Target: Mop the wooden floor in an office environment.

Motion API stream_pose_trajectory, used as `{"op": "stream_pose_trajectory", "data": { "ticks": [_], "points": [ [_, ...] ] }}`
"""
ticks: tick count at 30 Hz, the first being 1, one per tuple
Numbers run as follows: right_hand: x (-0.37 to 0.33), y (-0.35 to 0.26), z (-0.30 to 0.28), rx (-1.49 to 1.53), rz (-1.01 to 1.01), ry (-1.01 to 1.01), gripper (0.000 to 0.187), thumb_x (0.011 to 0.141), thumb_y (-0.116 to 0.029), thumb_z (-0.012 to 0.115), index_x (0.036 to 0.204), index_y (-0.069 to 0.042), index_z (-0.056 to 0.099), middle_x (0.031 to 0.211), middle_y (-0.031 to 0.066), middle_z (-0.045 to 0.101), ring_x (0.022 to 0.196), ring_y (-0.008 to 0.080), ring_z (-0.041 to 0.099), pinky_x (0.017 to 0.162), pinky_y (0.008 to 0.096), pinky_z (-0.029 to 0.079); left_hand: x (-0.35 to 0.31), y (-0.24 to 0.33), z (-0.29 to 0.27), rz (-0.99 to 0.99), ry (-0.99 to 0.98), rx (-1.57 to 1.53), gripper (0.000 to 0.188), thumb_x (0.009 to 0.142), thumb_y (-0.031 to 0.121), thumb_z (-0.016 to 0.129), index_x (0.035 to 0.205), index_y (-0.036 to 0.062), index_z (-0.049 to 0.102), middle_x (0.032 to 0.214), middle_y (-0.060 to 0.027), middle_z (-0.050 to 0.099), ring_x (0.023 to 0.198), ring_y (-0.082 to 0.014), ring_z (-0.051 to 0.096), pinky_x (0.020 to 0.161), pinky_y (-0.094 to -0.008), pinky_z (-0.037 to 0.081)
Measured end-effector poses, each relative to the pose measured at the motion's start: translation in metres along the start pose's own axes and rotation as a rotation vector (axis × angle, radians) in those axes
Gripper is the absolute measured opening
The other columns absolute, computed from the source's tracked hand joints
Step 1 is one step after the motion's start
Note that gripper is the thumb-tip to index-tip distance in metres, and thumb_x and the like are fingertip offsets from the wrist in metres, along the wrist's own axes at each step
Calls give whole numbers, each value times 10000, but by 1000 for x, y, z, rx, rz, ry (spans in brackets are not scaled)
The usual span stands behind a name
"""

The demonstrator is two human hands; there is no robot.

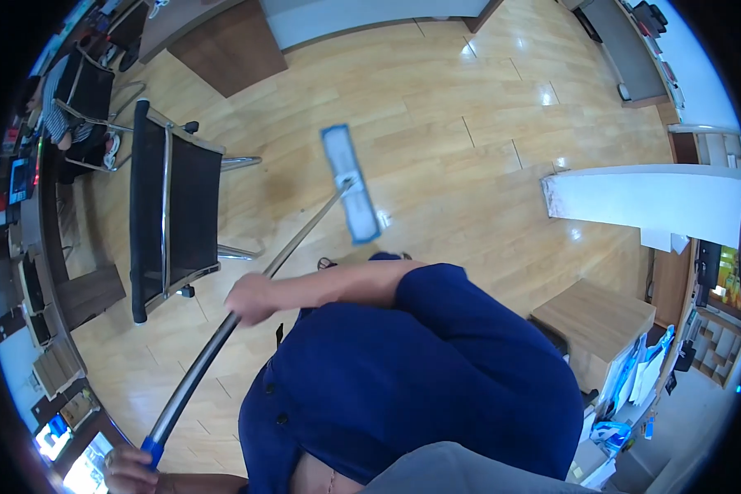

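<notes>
- Mop pad: lying on floor, ahead-right of both hands, long axis running toward far edge.
- Right hand: wrapping closely round mid-pole, nearer pad.
- Left hand: gripping pole's blue end.

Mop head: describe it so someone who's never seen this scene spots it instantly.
On the wood-look floor, follow the metal pole up-right past the right hand. At its far end lies the mop head, a long flat rectangle. Unlike the nearest black chair to its left, it's pale grey edged in blue.
</notes>
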State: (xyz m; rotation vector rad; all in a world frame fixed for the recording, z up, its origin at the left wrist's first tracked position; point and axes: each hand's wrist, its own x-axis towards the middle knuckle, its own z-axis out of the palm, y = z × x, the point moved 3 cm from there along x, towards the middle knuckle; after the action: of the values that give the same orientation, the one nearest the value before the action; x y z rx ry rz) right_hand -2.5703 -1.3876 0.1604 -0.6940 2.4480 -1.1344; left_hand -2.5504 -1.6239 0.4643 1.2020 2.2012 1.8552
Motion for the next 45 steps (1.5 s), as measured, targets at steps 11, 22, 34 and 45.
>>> {"op": "stream_pose_trajectory", "data": {
  "ticks": [11,22,34,45],
  "points": [
    [-61,42,42,95,188,163,238,673,-299,624,769,-83,647,778,163,638,783,352,624,662,442,496,-13,-78,4,-84,65,-352,280,662,262,684,589,151,437,477,-14,496,451,-144,489,490,-273,372],
    [-414,227,20,93,601,407,209,659,-199,594,855,-130,615,842,139,637,831,328,614,709,427,483,26,-73,392,-178,-487,-657,209,734,166,691,643,52,542,642,-104,572,699,-313,589,684,-417,478],
    [-576,316,81,-215,1146,767,208,718,-224,628,842,-60,594,843,158,620,896,328,587,932,469,393,-47,-109,531,-363,-677,-492,89,816,33,632,892,38,586,1117,-159,573,1106,-283,535,944,-384,403],
    [-356,212,123,-108,1171,335,242,718,-268,602,883,-114,690,949,106,667,916,256,632,876,385,449,-8,-123,295,-1134,-1196,99,623,838,157,624,1390,66,350,922,-76,578,609,-120,593,462,-223,463]
  ]
}}
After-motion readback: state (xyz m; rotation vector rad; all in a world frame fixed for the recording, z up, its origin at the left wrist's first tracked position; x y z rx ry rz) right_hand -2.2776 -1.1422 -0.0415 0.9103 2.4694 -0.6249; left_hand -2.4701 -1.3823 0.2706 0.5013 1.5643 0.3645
